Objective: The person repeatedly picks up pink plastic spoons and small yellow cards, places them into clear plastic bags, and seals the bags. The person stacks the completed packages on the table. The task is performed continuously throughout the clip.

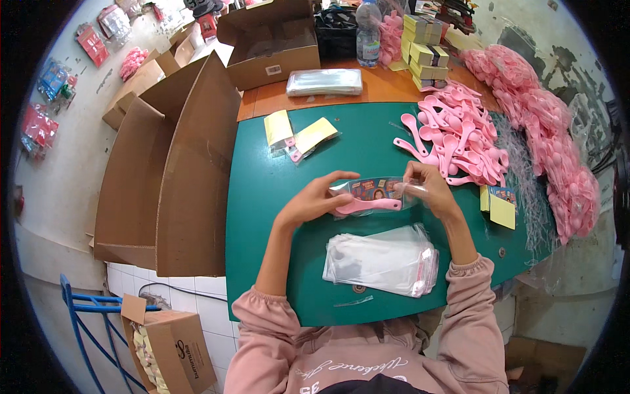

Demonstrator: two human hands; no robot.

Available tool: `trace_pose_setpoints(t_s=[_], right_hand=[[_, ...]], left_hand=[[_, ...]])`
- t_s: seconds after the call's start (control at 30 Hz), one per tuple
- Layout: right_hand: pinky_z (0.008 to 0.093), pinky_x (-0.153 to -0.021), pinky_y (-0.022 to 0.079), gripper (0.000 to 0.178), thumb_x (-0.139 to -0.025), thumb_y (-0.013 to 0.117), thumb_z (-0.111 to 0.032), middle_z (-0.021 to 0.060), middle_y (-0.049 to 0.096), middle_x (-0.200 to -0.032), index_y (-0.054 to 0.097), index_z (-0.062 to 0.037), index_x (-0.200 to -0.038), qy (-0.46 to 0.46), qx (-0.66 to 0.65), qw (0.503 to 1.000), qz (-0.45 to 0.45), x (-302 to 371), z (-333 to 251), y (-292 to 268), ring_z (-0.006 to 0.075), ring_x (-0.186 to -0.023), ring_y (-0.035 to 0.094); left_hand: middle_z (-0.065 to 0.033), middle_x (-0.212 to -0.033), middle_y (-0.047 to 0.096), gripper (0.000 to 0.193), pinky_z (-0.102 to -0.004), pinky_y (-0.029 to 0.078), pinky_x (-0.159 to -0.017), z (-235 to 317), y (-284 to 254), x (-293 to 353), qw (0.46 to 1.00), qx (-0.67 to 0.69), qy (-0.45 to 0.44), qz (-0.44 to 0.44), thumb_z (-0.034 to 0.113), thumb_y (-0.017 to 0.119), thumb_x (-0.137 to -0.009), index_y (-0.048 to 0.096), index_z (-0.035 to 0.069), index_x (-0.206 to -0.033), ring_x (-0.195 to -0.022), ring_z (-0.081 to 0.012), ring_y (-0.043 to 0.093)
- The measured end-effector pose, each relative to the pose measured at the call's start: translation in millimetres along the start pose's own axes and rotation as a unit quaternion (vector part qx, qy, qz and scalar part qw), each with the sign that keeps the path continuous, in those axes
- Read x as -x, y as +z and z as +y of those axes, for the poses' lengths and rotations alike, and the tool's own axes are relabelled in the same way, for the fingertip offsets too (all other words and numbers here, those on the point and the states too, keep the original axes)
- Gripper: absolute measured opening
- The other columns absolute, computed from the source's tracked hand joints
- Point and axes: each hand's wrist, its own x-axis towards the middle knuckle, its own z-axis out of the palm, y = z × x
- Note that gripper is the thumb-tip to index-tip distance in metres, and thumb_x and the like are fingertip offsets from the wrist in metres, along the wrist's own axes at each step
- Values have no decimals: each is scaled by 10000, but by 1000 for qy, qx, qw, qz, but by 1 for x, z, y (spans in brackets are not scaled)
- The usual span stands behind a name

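Note:
Between my two hands lies a clear plastic bag [408, 196] with a pink spoon [371, 206] and a dark printed card [374, 187] inside. My left hand [314, 198] grips its left end, round the spoon's bowl. At the other end, my right hand [428, 187] pinches the bag's clear plastic. Just below them a stack of flat clear bags [380, 259] rests on the green table mat [262, 217]. Farther off, two filled packets with yellow cards [316, 134] lie on the mat. Right of my right hand is a small pile of cards [502, 213].
Loose pink spoons [462, 134] are heaped at the right, beside long bundles of bagged pink spoons [545, 118]. Stacked cards [423, 49], a water bottle [368, 36] and a clear bag pack [325, 83] stand behind. A tall open carton [197, 177] borders the left side.

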Motion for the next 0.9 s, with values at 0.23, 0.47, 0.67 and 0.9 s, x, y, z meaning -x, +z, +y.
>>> trace_pose_setpoints(t_s=[0.23, 0.47, 0.67, 0.9], right_hand=[[175, -527, 388, 193, -735, 667, -103, -1, 580, -760, 606, 5, -884, 92, -113, 988, -43, 0, 4, 10, 23, -635, 491], [174, -534, 386, 132, -742, 668, -94, -21, 540, -673, 555, -29, -762, 2, -139, 990, 11, 0, 21, 11, 30, -609, 486], [180, -545, 400, 157, -776, 643, -148, 6, 565, -703, 583, -11, -826, 73, -215, 974, -27, 3, 11, 8, 40, -618, 500], [208, -531, 411, 204, -794, 615, -151, 37, 619, -766, 644, -16, -943, 49, 0, 995, 89, 1, 3, 9, 79, -640, 539]], left_hand=[[-77, -864, 625, 406, -212, 473, -671, -22, 6, 1, 988, 128, 4, 85, 114, 601, -814, 472, 21, -1187, -765, -94, 579], [-91, -925, 613, 346, -237, 495, -726, -23, 6, -3, 988, 151, 5, 30, 163, 605, -822, 524, -53, -1080, -826, -119, 587], [-102, -958, 601, 334, -257, 511, -746, -26, 5, -2, 975, 204, 14, 91, 143, 585, -834, 512, -60, -1090, -848, -133, 589], [-167, -1022, 565, 451, -291, 515, -766, -27, 18, -15, 942, -83, 162, 282, 168, 512, -880, 339, 19, -1270, -885, -195, 598]])
